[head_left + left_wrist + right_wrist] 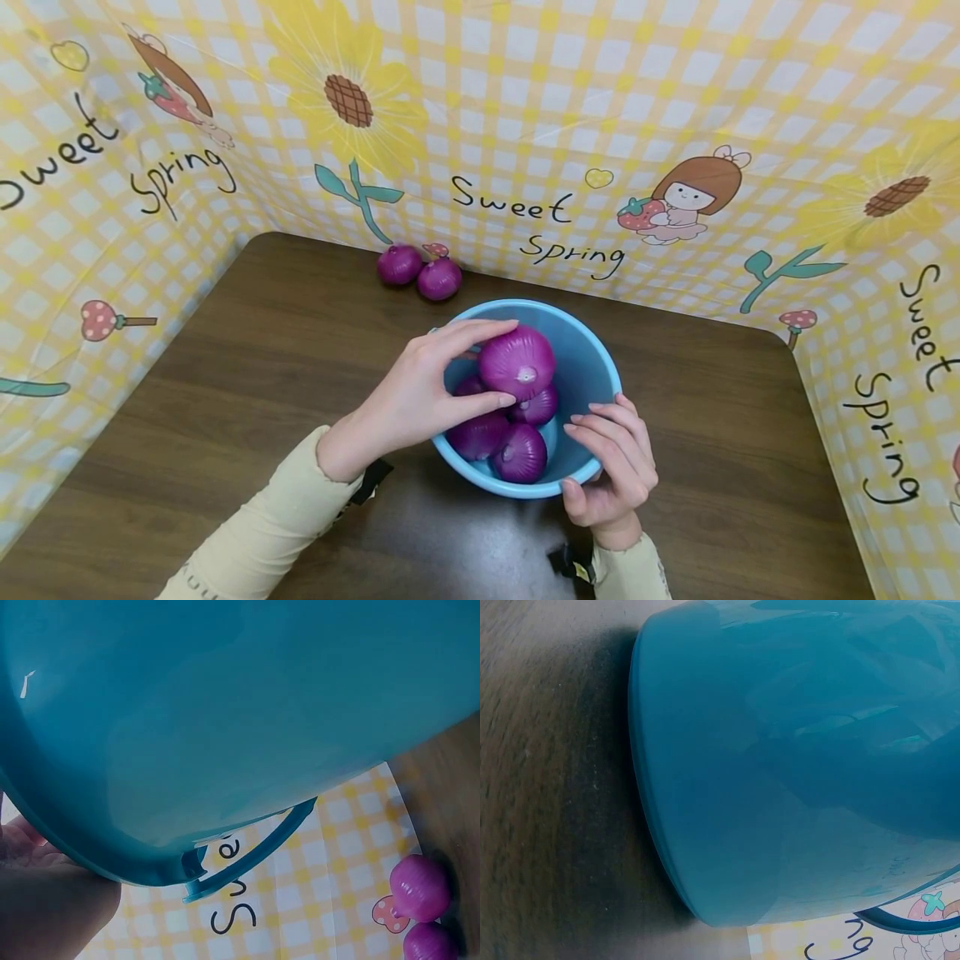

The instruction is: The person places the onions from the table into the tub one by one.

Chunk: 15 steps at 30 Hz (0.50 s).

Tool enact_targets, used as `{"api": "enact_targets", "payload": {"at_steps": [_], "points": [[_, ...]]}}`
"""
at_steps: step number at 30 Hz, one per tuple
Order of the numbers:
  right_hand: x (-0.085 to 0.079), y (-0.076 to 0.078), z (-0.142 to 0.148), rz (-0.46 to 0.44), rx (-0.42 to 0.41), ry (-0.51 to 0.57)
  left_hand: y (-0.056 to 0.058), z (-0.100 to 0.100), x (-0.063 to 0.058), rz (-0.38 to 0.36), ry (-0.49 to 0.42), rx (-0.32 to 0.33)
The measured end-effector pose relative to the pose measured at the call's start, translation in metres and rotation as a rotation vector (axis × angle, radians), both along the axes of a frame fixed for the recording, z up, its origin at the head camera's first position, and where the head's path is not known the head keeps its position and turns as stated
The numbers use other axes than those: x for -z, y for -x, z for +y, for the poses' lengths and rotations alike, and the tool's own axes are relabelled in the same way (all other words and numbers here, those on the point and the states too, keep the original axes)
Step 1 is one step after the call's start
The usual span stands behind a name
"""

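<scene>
A blue bucket (pixel 588 358) stands on the table with several purple onions in it, among them one onion (pixel 521 454) near its front. My left hand (pixel 420 383) reaches over the rim and holds another onion (pixel 517 358) between thumb and fingers, above the others. On the right side of the bucket, my right hand (pixel 618 458) grips the rim, fingers inside and thumb outside. The left wrist view has the bucket's wall (pixel 225 712) and part of its handle (pixel 255 859). In the right wrist view the bucket's outer wall (pixel 780 765) hides the right hand.
Two more onions sit side by side at the table's back edge, a left one (pixel 400 265) and a right one (pixel 439 278). The brown wooden table (pixel 247 350) is enclosed at the back and sides by a yellow checked cloth (pixel 525 100) with printed flowers and lettering.
</scene>
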State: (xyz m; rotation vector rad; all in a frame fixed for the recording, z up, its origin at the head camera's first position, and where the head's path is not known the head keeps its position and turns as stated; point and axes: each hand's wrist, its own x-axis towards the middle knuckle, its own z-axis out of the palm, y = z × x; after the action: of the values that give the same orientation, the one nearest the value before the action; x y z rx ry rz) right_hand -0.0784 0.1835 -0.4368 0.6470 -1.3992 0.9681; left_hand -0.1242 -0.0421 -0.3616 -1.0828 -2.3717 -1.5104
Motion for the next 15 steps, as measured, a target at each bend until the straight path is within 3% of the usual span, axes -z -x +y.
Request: {"api": "enact_targets", "payload": {"at_steps": [8,15], "points": [[-0.0031,0.0004,-0.0013,0.017,-0.001,0.002,-0.0005,-0.0014,-0.0023,-0.026,-0.007,-0.008],[-0.0040,0.0008,-0.0010,0.019,-0.009,0.000,0.0022,-0.0034,-0.0020,0.005,-0.041,-0.026]]}}
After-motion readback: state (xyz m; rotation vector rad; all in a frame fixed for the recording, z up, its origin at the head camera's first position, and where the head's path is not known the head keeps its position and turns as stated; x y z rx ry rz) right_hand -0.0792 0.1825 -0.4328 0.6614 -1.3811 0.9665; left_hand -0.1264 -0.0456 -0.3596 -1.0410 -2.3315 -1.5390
